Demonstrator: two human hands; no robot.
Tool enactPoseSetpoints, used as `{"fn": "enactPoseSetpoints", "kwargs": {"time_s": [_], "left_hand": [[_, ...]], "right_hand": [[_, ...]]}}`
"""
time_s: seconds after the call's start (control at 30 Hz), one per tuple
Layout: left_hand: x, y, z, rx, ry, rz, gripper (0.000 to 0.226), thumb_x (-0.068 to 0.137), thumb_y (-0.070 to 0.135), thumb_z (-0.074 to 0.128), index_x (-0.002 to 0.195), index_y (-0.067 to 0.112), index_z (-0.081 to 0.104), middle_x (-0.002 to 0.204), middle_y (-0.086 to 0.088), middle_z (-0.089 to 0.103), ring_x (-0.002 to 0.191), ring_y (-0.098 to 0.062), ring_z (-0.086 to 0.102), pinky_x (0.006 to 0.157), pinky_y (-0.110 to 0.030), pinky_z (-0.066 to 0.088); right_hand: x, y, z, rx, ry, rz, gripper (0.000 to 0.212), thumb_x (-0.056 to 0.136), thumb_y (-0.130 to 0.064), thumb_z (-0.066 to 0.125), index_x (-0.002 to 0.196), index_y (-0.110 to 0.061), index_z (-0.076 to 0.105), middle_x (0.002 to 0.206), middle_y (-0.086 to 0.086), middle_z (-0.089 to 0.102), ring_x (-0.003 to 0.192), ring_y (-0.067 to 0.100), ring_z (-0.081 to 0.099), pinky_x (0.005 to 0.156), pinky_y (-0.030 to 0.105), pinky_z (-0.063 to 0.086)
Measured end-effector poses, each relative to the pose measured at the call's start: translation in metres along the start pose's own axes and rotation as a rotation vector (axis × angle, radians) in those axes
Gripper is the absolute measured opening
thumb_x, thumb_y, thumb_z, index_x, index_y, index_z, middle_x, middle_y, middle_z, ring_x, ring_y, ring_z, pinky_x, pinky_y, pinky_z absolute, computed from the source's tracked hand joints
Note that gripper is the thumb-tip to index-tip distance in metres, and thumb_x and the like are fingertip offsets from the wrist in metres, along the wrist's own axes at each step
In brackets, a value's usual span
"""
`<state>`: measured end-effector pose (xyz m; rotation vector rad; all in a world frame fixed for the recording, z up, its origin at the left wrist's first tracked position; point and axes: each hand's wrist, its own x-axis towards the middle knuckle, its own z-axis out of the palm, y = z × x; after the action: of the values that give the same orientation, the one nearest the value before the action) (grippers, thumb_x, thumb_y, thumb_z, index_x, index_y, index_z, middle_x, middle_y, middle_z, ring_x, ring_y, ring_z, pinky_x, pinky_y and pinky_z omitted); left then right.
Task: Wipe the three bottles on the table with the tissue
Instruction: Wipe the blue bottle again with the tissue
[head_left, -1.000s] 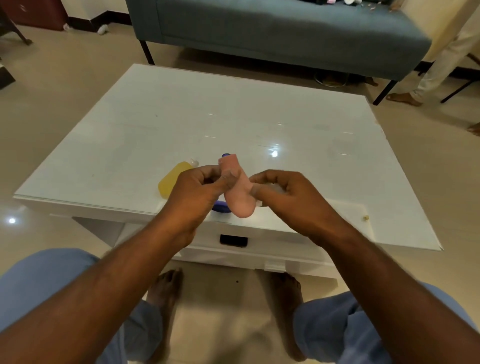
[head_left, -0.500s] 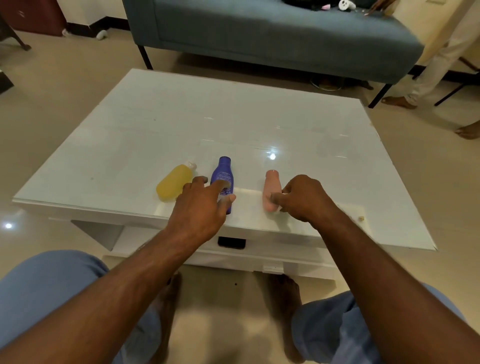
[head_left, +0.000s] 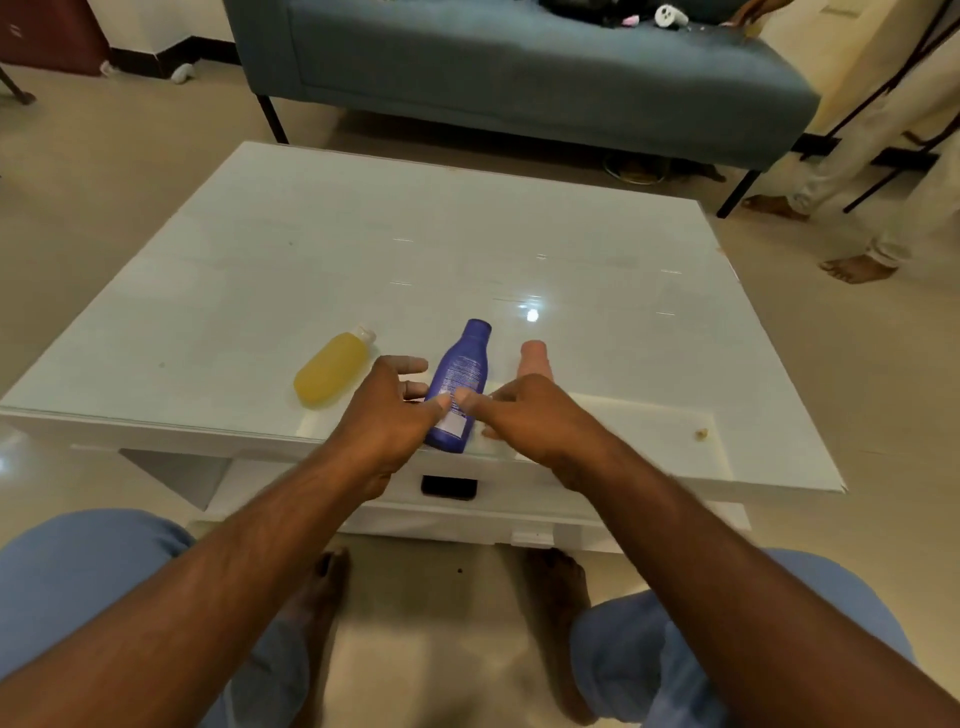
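Head view, looking down over a white glass-topped table (head_left: 363, 249) from its near edge. Three bottles lie on their sides in a row close to that edge, caps pointing away from the viewer: a yellow bottle (head_left: 330, 373) with a clear cap at the left, a blue bottle (head_left: 460, 382) with a white printed label in the middle, and a pink bottle (head_left: 531, 358) at the right, its lower part hidden behind the right hand. The yellow bottle sits apart from the other two. The left hand (head_left: 387, 418) reaches in from the lower left, fingers spread and loosely curved beside the left flank of the blue bottle, thumb tip laid on the bottle's label; it encloses nothing. The right hand (head_left: 535, 415) reaches in from the lower right, fingers loosely bent, thumb tip meeting the same label just beside the left thumb; whether the fingers beneath the palm hold anything cannot be told. The tissue does not show in this view. Below the tabletop, a white drawer front carries a dark handle recess (head_left: 449, 487). The person's blue-trousered knees (head_left: 83, 571) and bare feet (head_left: 558, 582) occupy the foreground on a beige tiled floor (head_left: 78, 182). Beyond the table stands a grey-blue sofa (head_left: 519, 78) on thin dark legs, with small items on its seat; at the far right, another person's bare feet (head_left: 857, 267) and pale trousers are visible.
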<state>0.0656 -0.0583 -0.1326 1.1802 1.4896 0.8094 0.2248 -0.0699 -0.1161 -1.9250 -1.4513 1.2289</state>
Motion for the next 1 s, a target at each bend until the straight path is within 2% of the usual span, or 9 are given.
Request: {"fn": "enactPoseSetpoints", "kwargs": {"time_s": [0.07, 0.2, 0.27, 0.33, 0.43, 0.63, 0.73, 0.87, 1.0], "left_hand": [[-0.002, 0.001, 0.000, -0.014, -0.039, 0.034, 0.056, 0.089, 0.019, 0.072, 0.138, 0.023, 0.046, 0.127, -0.005, 0.061, 0.105, -0.022, 0.067, 0.081, -0.033, 0.061], [0.001, 0.015, -0.018, -0.059, -0.072, 0.102, 0.048, 0.090, 0.034, 0.072, 0.134, 0.027, 0.054, 0.122, -0.002, 0.067, 0.107, -0.019, 0.068, 0.088, -0.035, 0.059], [0.000, 0.021, -0.028, -0.061, -0.061, 0.145, 0.051, 0.086, 0.054, 0.068, 0.129, 0.028, 0.060, 0.121, 0.002, 0.070, 0.110, -0.018, 0.067, 0.093, -0.039, 0.057], [-0.006, 0.024, -0.028, -0.026, -0.064, 0.177, 0.053, 0.084, 0.055, 0.064, 0.126, 0.025, 0.064, 0.117, 0.002, 0.072, 0.108, -0.019, 0.069, 0.094, -0.043, 0.057], [-0.010, 0.023, -0.026, 0.023, -0.039, 0.210, 0.041, 0.090, 0.042, 0.061, 0.125, 0.020, 0.065, 0.113, 0.000, 0.073, 0.103, -0.020, 0.069, 0.092, -0.041, 0.058], [-0.013, 0.024, -0.030, 0.360, 0.019, 0.359, 0.030, 0.092, 0.038, 0.067, 0.121, 0.030, 0.065, 0.107, 0.008, 0.071, 0.094, -0.009, 0.067, 0.082, -0.036, 0.058], [-0.021, 0.021, -0.020, 0.460, -0.030, 0.422, 0.036, 0.090, 0.042, 0.068, 0.123, 0.028, 0.066, 0.110, 0.007, 0.071, 0.096, -0.010, 0.066, 0.084, -0.033, 0.057], [-0.023, 0.018, -0.017, 0.525, 0.014, 0.490, 0.039, 0.089, 0.041, 0.069, 0.123, 0.024, 0.066, 0.114, 0.002, 0.069, 0.099, -0.013, 0.062, 0.086, -0.029, 0.051], [-0.022, 0.017, -0.019, 0.539, 0.068, 0.500, 0.041, 0.088, 0.038, 0.071, 0.125, 0.021, 0.065, 0.118, -0.001, 0.069, 0.101, -0.013, 0.059, 0.083, -0.027, 0.045]], "right_hand": [[0.000, -0.001, 0.004, 0.055, -0.019, 0.007, 0.049, 0.097, -0.041, 0.072, 0.124, -0.024, 0.036, 0.125, 0.002, 0.063, 0.110, 0.027, 0.071, 0.095, 0.040, 0.063], [0.007, -0.004, -0.008, 0.020, -0.076, -0.077, 0.058, 0.091, -0.053, 0.076, 0.134, -0.020, 0.057, 0.138, 0.003, 0.053, 0.111, 0.024, 0.070, 0.100, 0.043, 0.063], [0.004, -0.004, -0.016, -0.124, -0.147, -0.118, 0.050, 0.086, -0.059, 0.077, 0.125, -0.028, 0.068, 0.135, -0.004, 0.044, 0.122, 0.022, 0.062, 0.106, 0.044, 0.058], [-0.002, -0.003, -0.016, -0.234, -0.186, -0.139, 0.059, 0.081, -0.063, 0.078, 0.129, -0.030, 0.069, 0.131, -0.009, 0.036, 0.132, 0.022, 0.050, 0.112, 0.044, 0.053], [-0.004, 0.000, -0.012, -0.242, -0.168, -0.167, 0.068, 0.077, -0.065, 0.082, 0.133, -0.028, 0.068, 0.137, -0.006, 0.043, 0.132, 0.022, 0.054, 0.105, 0.041, 0.057], [-0.007, -0.010, -0.032, 0.117, 0.319, -0.513, 0.021, 0.100, -0.023, 0.068, 0.118, -0.019, 0.079, 0.119, -0.004, 0.076, 0.107, 0.007, 0.070, 0.089, 0.019, 0.059], [-0.013, -0.008, -0.022, 0.112, 0.307, -0.701, 0.023, 0.100, -0.013, 0.069, 0.121, -0.017, 0.077, 0.121, -0.002, 0.077, 0.113, 0.012, 0.070, 0.092, 0.024, 0.062], [-0.009, -0.008, -0.016, 0.040, 0.325, -0.670, 0.018, 0.099, -0.017, 0.071, 0.116, -0.017, 0.078, 0.114, -0.005, 0.079, 0.108, 0.013, 0.072, 0.093, 0.033, 0.063], [-0.011, -0.009, -0.020, 0.034, 0.281, -0.715, 0.014, 0.091, -0.008, 0.075, 0.104, -0.013, 0.079, 0.102, -0.003, 0.078, 0.097, 0.013, 0.072, 0.083, 0.027, 0.062]]}}
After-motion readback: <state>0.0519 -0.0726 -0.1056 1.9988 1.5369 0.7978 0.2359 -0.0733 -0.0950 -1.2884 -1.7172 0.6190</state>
